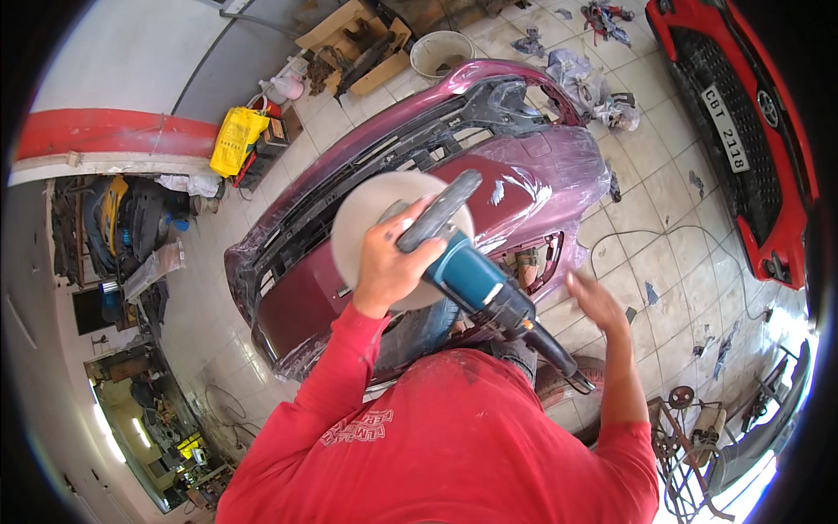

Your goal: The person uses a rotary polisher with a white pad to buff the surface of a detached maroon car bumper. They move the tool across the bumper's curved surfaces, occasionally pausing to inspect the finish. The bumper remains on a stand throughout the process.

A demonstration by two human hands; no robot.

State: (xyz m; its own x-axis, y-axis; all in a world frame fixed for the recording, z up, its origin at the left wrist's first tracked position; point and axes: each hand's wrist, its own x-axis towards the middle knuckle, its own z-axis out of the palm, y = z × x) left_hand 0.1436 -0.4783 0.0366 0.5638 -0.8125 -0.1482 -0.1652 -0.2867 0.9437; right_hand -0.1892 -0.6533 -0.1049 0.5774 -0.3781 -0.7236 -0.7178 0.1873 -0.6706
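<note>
Here, left fingers (pixel 394 224) wrapped round polisher handle (pixel 450 203); right fingers (pixel 583 290) loosely extended near purple bumper (pixel 541 179).

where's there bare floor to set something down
Left: tiled floor between the bumper and the stored parts looks bare. Right: open patches lie between the bumper and the red car, though a cable and scraps break them up. Crowded: beyond the bumper, with a box, bucket and plastic wrap.
</note>
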